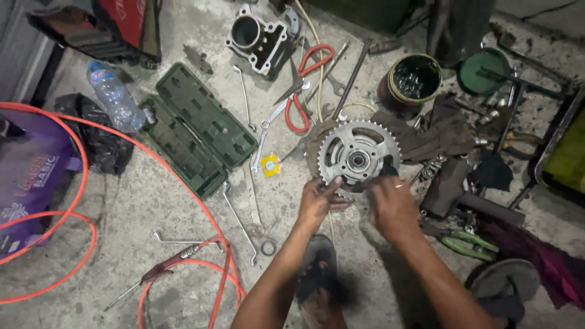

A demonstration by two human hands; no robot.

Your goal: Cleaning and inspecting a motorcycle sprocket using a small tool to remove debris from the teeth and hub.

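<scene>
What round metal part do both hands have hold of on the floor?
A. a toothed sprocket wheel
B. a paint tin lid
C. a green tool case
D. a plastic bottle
A: the left hand and the right hand both grip the lower edge of the silver toothed sprocket; the green tool case and the plastic bottle lie untouched to the left.

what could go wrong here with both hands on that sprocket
The left hand grips the toothed rim of the sprocket, so a slip might scrape or nick the fingers. The right hand is blurred near its lower edge; a sudden jerk could pinch it there. Wrenches, snips and an orange hose crowd the floor, so the sprocket could land on them if dropped.
</scene>
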